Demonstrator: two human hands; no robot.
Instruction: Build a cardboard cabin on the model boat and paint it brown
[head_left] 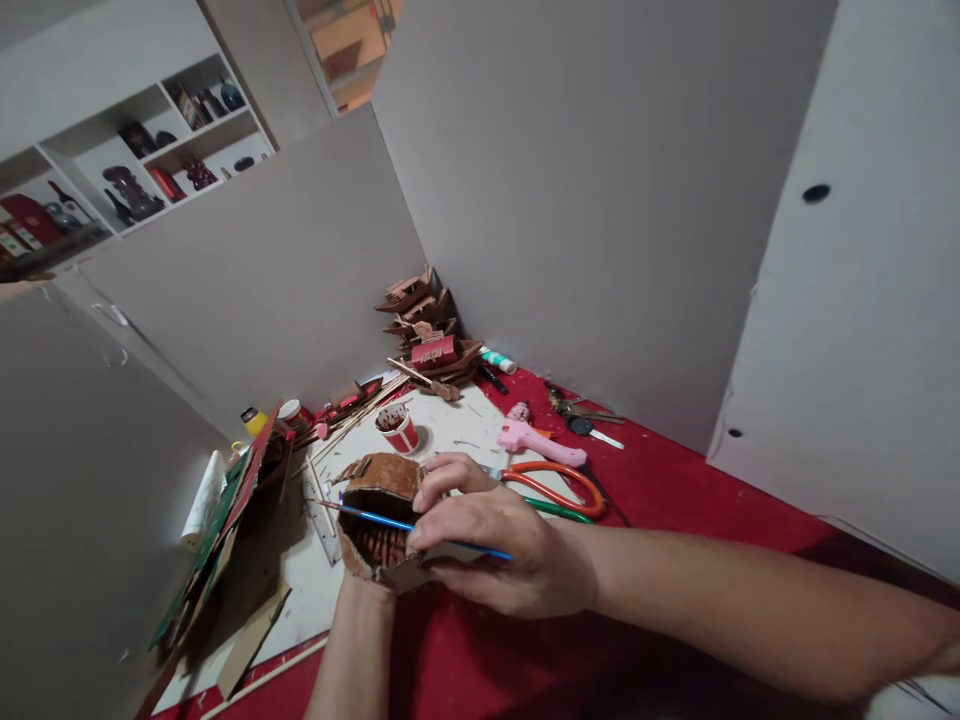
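My right hand [499, 540] is closed round a thin blue paintbrush [375, 517], its tip pointing left across the opening of a brown cardboard piece [382, 478]. The same hand's fingers also touch the right side of that piece, which is hollow, with ridged brown material inside. Under the cardboard piece rises my left forearm; the left hand [369, 582] is mostly hidden behind it, its fingers out of sight. Beyond the piece stands a red and white paper cup [397, 428] with brown stains inside.
Orange-handled scissors [559, 482] and a pink glue gun [540, 441] lie right of the hands. Small brown model boats [442, 360] are stacked at the back corner. Cardboard sheets [225, 530] lean at the left. Grey panels [585, 220] enclose the red table [652, 470].
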